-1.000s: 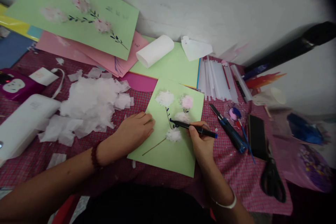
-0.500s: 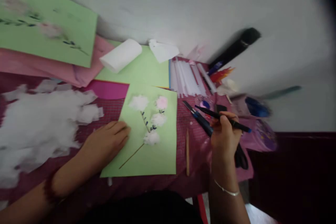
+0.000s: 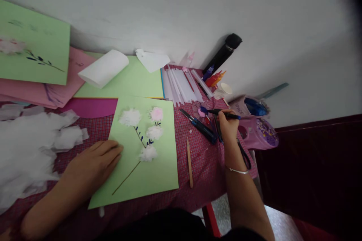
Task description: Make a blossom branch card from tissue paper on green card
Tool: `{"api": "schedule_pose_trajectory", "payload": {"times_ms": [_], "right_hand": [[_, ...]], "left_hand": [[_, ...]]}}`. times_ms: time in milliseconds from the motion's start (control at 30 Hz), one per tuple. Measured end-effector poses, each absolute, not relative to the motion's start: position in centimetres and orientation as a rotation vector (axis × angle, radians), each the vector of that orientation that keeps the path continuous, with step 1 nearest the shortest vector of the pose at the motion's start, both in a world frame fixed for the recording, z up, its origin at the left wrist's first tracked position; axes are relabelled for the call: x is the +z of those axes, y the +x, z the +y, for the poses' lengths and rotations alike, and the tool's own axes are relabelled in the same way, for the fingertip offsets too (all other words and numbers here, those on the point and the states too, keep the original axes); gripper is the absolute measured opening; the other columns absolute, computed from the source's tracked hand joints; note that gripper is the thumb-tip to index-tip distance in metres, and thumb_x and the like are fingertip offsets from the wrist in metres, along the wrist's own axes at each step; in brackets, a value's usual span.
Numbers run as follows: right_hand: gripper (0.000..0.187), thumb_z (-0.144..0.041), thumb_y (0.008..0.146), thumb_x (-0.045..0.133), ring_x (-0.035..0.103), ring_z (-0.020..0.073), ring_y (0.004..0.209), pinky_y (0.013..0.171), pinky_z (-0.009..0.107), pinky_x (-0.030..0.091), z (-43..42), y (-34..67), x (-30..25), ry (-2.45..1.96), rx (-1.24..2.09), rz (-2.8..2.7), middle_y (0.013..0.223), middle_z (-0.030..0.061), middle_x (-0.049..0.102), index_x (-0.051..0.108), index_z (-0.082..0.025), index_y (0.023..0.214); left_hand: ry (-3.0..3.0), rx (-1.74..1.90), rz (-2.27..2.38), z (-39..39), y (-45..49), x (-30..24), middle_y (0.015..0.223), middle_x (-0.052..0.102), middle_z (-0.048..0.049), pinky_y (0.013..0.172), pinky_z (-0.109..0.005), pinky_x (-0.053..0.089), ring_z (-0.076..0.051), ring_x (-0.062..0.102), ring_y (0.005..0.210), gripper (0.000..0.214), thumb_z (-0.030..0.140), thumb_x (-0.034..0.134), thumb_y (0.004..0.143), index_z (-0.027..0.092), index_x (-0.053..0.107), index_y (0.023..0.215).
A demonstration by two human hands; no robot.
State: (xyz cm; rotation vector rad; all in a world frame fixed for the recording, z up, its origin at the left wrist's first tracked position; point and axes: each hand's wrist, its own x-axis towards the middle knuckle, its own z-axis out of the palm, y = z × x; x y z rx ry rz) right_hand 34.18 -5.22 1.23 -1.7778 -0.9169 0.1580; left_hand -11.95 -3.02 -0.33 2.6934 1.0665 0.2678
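My left hand [image 3: 94,163] lies flat, fingers stretched out, over the left edge of a green card [image 3: 161,169]. On the card are fluffy paper flowers, white ones [image 3: 130,116] and a pink one [image 3: 156,113], with a thin brown stem [image 3: 126,178] and small dark blue leaves. My right hand [image 3: 228,126] grips a slim black pen [image 3: 226,114] with a blue end. Its tip reaches a clear flower-shaped palette [image 3: 198,110] at the dark blue paint [image 3: 203,110]. A blue utility knife [image 3: 202,128] lies just left of that hand, and a wooden stick [image 3: 189,163] nearer me.
White tissue pieces [image 3: 25,150] heap at the left. Glue sticks [image 3: 181,84], a rolled white paper [image 3: 104,68] and paint bottles [image 3: 212,79] line the back. A black cylinder [image 3: 223,52] leans on the wall. A pink container [image 3: 256,131] stands right.
The view has swung right. My right hand has moved the pen from above the knife to the paint in the palette. My left hand still rests on the card.
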Motion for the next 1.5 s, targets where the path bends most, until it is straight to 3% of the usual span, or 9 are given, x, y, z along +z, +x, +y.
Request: {"api": "schedule_pose_trajectory", "payload": {"times_ms": [133, 267, 400, 533, 767, 1500], "right_hand": [[0.011, -0.025, 0.067, 0.069, 0.054, 0.0153, 0.062, 0.064, 0.034, 0.045, -5.8, 33.7, 2.1, -1.74, 0.181, -0.871, 0.068, -0.0015, 0.056, 0.06, -0.021, 0.072], [0.005, -0.026, 0.076, 0.064, 0.052, 0.0131, 0.058, 0.06, 0.033, 0.041, -7.7, 30.0, 3.6, -1.623, 0.237, -0.741, 0.068, -0.0021, 0.054, 0.058, -0.026, 0.075], [0.002, -0.026, 0.078, 0.061, 0.048, 0.0138, 0.052, 0.051, 0.031, 0.036, -10.1, 22.9, 3.9, -1.401, 0.739, -0.71, 0.06, -0.0022, 0.051, 0.061, -0.024, 0.08], [0.01, -0.028, 0.08, 0.063, 0.053, 0.015, 0.056, 0.054, 0.03, 0.042, -11.1, 16.9, 2.1, -1.427, 0.968, -0.808, 0.064, -0.0022, 0.056, 0.061, -0.023, 0.088], [0.009, -0.03, 0.081, 0.067, 0.054, 0.0149, 0.062, 0.059, 0.03, 0.043, -10.5, 15.5, -0.5, -1.547, 0.882, -1.029, 0.072, -0.0013, 0.057, 0.063, -0.023, 0.085], [0.013, -0.036, 0.08, 0.066, 0.054, 0.0186, 0.075, 0.069, 0.035, 0.044, -10.2, 15.2, -1.0, -1.65, 0.82, -1.114, 0.08, 0.0004, 0.056, 0.063, -0.023, 0.083]], "left_hand": [[2.723, 0.212, 1.056, -3.3, -11.6, 0.5, 0.105, 0.065, -0.011, 0.086, -0.041, 0.05, -0.025, 0.059, 0.096, 0.036, 0.03, 0.036, 0.097, 0.016, 0.068, 0.102], [2.667, 0.09, 1.091, -3.5, -11.1, 1.8, 0.107, 0.063, -0.0116, 0.087, -0.039, 0.048, -0.024, 0.057, 0.099, 0.027, 0.022, 0.042, 0.096, 0.014, 0.066, 0.103], [2.659, 0.012, 1.148, -4.3, -10.6, 2.5, 0.114, 0.061, -0.0119, 0.087, -0.04, 0.047, -0.026, 0.055, 0.104, 0.023, 0.024, 0.052, 0.092, 0.014, 0.062, 0.11], [2.698, 0.169, 1.122, -6.0, -9.6, 2.5, 0.12, 0.06, -0.0125, 0.093, -0.041, 0.043, -0.026, 0.052, 0.11, 0.026, 0.022, 0.051, 0.093, 0.013, 0.058, 0.116], [2.63, 0.034, 0.939, -6.8, -8.8, 2.1, 0.094, 0.061, -0.0061, 0.078, -0.036, 0.045, -0.022, 0.054, 0.086, 0.015, 0.024, 0.051, 0.094, 0.015, 0.061, 0.099], [2.62, 0.056, 0.92, -6.5, -8.9, 2.2, 0.091, 0.06, -0.0058, 0.077, -0.033, 0.044, -0.02, 0.052, 0.084, 0.016, 0.024, 0.048, 0.095, 0.015, 0.062, 0.095]]}}
